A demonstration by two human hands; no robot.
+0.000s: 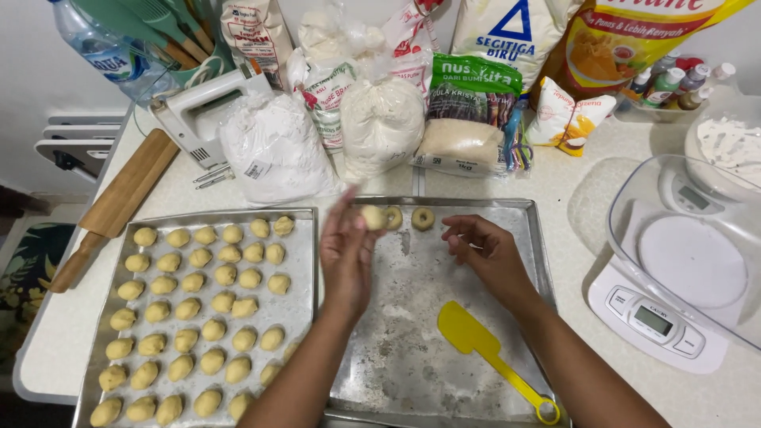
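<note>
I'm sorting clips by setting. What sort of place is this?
Most likely a home kitchen counter set up for baking. A tray of dough balls, bags of flour and sugar, a hand mixer and a kitchen scale all point to it.

The left hand point(346, 252) pinches a dough ball point(372, 217) above the floured tray point(412, 349); the right hand point(483, 252) hovers beside it.

The left tray point(305, 238) is cut off at the bottom edge, as is the right tray point(476, 208). Part of a dough ring point(393, 217) is hidden behind the dough ball point(372, 216). The bags point(507, 32) at the table's far edge are cropped at the top.
</note>
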